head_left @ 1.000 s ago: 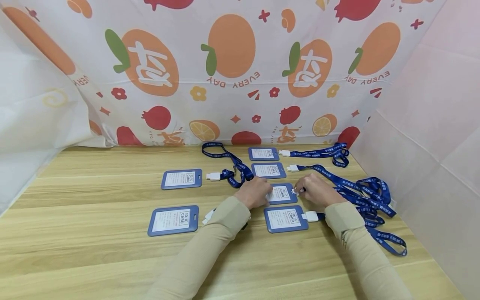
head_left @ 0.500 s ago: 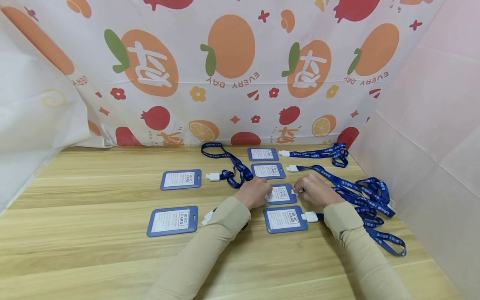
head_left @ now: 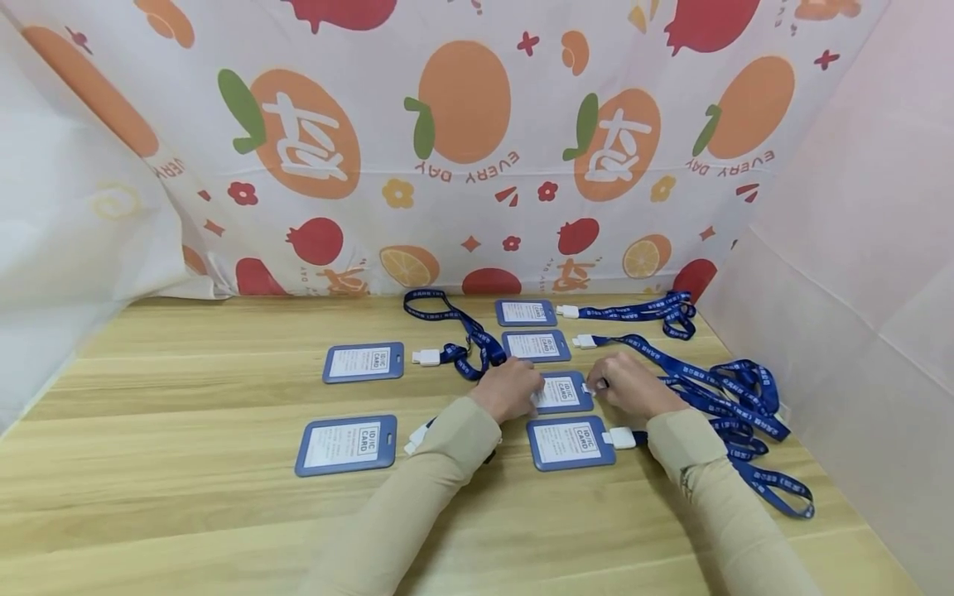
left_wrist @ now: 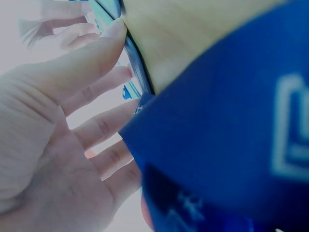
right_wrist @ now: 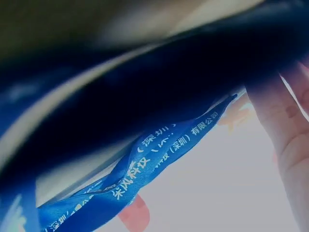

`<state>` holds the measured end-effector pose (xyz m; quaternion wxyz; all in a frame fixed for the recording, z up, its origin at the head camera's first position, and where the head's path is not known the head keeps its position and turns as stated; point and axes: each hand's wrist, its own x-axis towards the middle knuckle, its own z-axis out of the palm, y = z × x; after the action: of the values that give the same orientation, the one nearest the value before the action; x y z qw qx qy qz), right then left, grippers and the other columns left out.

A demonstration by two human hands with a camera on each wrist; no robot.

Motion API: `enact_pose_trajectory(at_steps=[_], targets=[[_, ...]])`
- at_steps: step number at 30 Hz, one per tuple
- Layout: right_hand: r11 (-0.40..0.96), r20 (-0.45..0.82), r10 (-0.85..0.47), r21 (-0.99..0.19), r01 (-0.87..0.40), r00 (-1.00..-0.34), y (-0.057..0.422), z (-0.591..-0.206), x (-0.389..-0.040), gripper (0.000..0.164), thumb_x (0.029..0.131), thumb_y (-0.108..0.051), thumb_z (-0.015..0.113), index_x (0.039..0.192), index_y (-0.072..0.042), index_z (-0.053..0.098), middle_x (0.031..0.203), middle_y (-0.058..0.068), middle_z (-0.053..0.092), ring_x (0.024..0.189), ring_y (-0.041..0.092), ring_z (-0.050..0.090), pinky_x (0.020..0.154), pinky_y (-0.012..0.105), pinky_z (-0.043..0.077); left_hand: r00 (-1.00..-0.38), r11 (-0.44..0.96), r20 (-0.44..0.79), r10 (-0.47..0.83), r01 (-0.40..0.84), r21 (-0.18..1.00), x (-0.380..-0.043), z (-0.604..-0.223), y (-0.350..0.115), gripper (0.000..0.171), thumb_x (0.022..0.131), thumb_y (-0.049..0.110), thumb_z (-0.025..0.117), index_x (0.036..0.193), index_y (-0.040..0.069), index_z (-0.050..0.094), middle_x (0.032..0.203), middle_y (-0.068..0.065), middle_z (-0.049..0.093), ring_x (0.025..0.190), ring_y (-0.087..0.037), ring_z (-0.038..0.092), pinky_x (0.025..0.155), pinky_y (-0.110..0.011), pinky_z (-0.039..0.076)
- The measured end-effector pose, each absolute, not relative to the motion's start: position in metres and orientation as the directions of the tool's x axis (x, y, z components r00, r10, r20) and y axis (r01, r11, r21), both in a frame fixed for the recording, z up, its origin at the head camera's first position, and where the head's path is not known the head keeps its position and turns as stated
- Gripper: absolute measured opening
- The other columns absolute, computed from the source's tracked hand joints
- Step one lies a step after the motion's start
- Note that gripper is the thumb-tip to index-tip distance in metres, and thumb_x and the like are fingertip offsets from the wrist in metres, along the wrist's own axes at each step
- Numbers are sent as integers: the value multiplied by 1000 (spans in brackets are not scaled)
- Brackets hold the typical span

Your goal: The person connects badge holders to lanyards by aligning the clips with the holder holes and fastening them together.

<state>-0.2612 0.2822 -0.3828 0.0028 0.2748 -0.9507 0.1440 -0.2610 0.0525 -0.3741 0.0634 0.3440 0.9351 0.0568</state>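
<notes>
My left hand (head_left: 508, 389) grips the left side of a blue ID card holder (head_left: 565, 391), its thumb along the edge of the card holder (left_wrist: 137, 63) in the left wrist view. At that holder's slotted right end, my right hand (head_left: 632, 385) pinches a small white clip (head_left: 588, 388) on a blue lanyard. Whether the clip sits through the slot is too small to tell. Just nearer lies another card holder (head_left: 570, 443) with a white clip (head_left: 620, 438) at its slot. Blue lanyard strap (right_wrist: 145, 169) hangs close to the right wrist camera, and part of the right fingers shows there.
Two more card holders (head_left: 535, 345) (head_left: 525, 312) lie beyond the hands, their lanyards stretching right. On the left are a far card holder (head_left: 363, 362) and a near card holder (head_left: 346, 445). A looped lanyard (head_left: 477, 339) lies behind my left hand. Tangled lanyards (head_left: 738, 397) spread right, near the sheet wall.
The head view has shifted a little, so everything appears slightly lower. Both hands keep their places at the same card holder and clip.
</notes>
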Motion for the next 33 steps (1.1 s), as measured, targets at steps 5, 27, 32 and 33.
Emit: enact_pose_trajectory(at_steps=[5, 27, 32, 33], targets=[[811, 81, -522, -260, -523, -849, 282, -383, -261, 22, 82, 14, 69, 97, 1, 80, 98, 12, 76, 97, 30, 72, 85, 43, 58, -757, 757, -69, 650, 638, 140, -262, -375, 53, 33, 90, 25, 80, 120, 12, 75, 120, -5, 68, 114, -23, 60, 98, -38, 51], [843, -19, -526, -143, -519, -850, 271, -380, -260, 22, 83, 12, 71, 100, 0, 80, 100, 13, 72, 93, 23, 70, 82, 36, 59, -759, 759, -69, 648, 634, 148, -261, -375, 53, 33, 89, 24, 81, 119, 11, 75, 120, -4, 68, 115, -23, 60, 99, -37, 50], [836, -8, -536, -143, -530, -844, 271, -382, -260, 22, 83, 12, 72, 100, 0, 80, 99, 13, 71, 92, 23, 71, 81, 35, 59, -757, 757, -71, 650, 636, 147, -261, -374, 52, 33, 89, 23, 81, 119, 11, 75, 119, -4, 69, 115, -22, 60, 99, -37, 51], [834, -6, -539, -140, -533, -842, 271, -381, -260, 22, 83, 12, 73, 99, 0, 80, 99, 13, 71, 91, 23, 71, 81, 35, 59, -756, 756, -72, 651, 637, 149, -260, -374, 52, 33, 89, 23, 81, 119, 11, 75, 119, -4, 69, 115, -22, 60, 99, -37, 51]])
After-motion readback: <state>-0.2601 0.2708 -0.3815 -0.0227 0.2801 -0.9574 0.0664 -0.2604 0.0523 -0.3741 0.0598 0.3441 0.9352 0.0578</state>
